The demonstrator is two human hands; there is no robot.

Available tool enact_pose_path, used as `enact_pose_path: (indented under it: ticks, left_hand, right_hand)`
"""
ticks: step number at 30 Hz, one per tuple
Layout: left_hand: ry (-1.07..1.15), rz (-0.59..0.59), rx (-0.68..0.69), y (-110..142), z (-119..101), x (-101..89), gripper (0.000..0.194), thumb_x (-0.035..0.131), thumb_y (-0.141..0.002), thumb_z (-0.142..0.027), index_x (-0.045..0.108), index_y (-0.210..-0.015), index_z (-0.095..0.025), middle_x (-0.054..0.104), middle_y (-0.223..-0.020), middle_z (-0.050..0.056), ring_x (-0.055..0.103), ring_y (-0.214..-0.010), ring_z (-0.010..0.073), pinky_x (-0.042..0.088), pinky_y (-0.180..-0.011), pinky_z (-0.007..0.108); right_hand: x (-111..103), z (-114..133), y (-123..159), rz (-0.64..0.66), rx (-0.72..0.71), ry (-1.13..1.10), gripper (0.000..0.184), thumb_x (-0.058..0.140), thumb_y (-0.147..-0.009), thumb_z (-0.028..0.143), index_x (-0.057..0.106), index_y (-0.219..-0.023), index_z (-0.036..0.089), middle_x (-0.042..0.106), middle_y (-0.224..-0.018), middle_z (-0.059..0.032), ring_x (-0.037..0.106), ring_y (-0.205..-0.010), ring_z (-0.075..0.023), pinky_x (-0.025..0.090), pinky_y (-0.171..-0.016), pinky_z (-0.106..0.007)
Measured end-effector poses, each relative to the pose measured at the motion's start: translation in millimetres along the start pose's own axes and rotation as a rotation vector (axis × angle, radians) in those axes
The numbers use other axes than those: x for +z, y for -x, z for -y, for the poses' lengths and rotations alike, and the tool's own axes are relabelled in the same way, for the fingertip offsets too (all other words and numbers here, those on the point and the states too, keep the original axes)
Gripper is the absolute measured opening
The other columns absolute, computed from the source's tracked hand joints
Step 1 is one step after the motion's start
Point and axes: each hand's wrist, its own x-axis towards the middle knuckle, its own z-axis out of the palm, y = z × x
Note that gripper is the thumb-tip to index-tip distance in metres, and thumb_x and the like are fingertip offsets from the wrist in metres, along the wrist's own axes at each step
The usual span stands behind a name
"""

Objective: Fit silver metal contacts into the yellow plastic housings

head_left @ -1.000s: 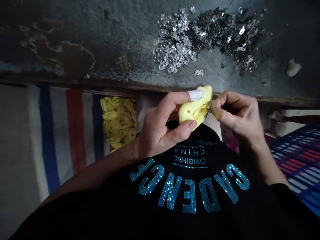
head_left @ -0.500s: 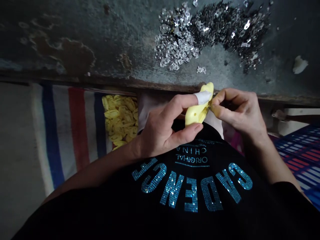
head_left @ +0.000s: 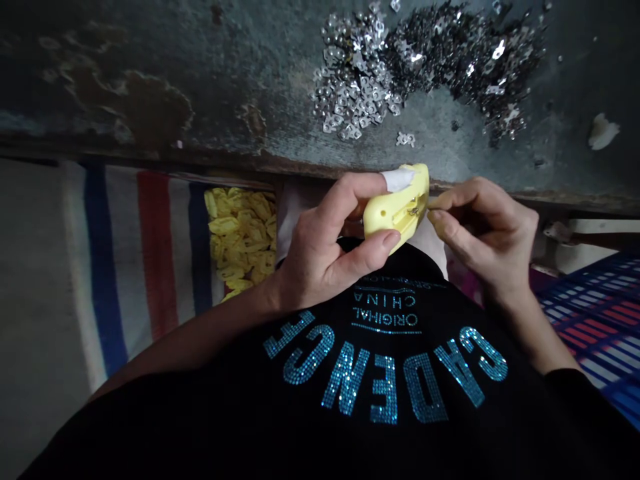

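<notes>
Tabletop [head_left: 225,80] beyond partly hidden casing [head_left: 397,203]

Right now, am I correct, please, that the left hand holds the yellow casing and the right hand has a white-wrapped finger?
Not quite: in the head view, the white wrap is on a finger of the left hand, not the right hand. The left hand does hold the yellow casing.

We get dim, cool light, with dark corners and a shirt [head_left: 225,413] sunk almost to black. Glare flecks the metal pieces [head_left: 360,93] on the desk [head_left: 290,133]; the yellow casing [head_left: 377,217] shows bright and fairly sharp. Toward the edges, our view stretches and softens.
</notes>
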Motion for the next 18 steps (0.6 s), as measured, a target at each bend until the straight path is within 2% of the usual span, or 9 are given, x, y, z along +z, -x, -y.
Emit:
enact_pose_path:
  ticks: [1,4,6,9,13,15,18]
  left_hand:
    - [0.028,-0.006,0.033,0,1,0.2,0.062,0.074,-0.106,-0.061,0.060,-0.160,-0.034,0.080,-0.147,0.008,0.085,-0.118,0.0322,0.077,-0.092,0.041]
    - [0.118,-0.012,0.005,0,1,-0.4,0.060,0.079,-0.105,-0.049,0.062,-0.159,-0.032,0.082,-0.137,0.006,0.086,-0.106,0.0275,0.076,-0.087,0.037]
    - [0.155,-0.016,-0.076,1,-2,-1.0,0.054,0.078,-0.107,-0.039,0.062,-0.158,-0.031,0.082,-0.129,0.004,0.084,-0.100,0.0240,0.075,-0.087,0.036]
    - [0.172,-0.032,-0.066,3,-4,-0.4,0.051,0.075,-0.108,-0.037,0.062,-0.157,-0.031,0.082,-0.119,0.003,0.082,-0.093,0.0216,0.073,-0.079,0.033]
    - [0.150,-0.049,-0.014,3,-3,1.9,0.056,0.077,-0.107,-0.042,0.062,-0.159,-0.031,0.082,-0.137,0.008,0.085,-0.107,0.0279,0.076,-0.088,0.040]
    - [0.140,-0.044,0.013,3,-3,2.5,0.057,0.077,-0.106,-0.044,0.063,-0.160,-0.031,0.083,-0.137,0.007,0.086,-0.103,0.0269,0.076,-0.084,0.038]
    - [0.125,-0.021,0.005,2,-4,2.6,0.056,0.077,-0.107,-0.041,0.062,-0.160,-0.033,0.081,-0.145,0.007,0.086,-0.107,0.0252,0.076,-0.091,0.036]
  right_hand:
    - [0,1,2,-0.003,-0.100,0.071,0.003,0.082,-0.103,0.027,0.083,-0.102,0.029,0.082,-0.091,-0.0024,0.071,-0.074,-0.0208,0.060,-0.064,-0.039]
    - [3,0,9,-0.004,-0.276,0.202,0.026,0.078,-0.104,0.014,0.084,-0.120,0.034,0.086,-0.106,-0.0038,0.080,-0.088,-0.0225,0.066,-0.071,-0.039]
    - [5,-1,12,-0.010,-0.299,0.237,0.037,0.079,-0.102,0.011,0.083,-0.128,0.037,0.086,-0.112,-0.0032,0.082,-0.092,-0.0218,0.067,-0.075,-0.038]
    - [7,-2,14,-0.044,-0.318,0.199,0.038,0.080,-0.100,0.010,0.084,-0.130,0.034,0.087,-0.109,-0.0024,0.083,-0.093,-0.0212,0.068,-0.078,-0.036]
    - [8,-3,14,-0.120,-0.282,0.148,0.030,0.077,-0.102,0.015,0.086,-0.124,0.033,0.087,-0.104,-0.0027,0.083,-0.091,-0.0231,0.071,-0.078,-0.040]
    - [8,-4,15,-0.102,-0.262,0.196,0.032,0.077,-0.104,0.017,0.086,-0.127,0.037,0.087,-0.108,-0.0034,0.083,-0.092,-0.0238,0.071,-0.077,-0.041]
    - [9,-6,17,-0.063,-0.304,0.273,0.038,0.077,-0.104,0.016,0.084,-0.133,0.040,0.087,-0.113,-0.0027,0.082,-0.092,-0.0214,0.069,-0.073,-0.037]
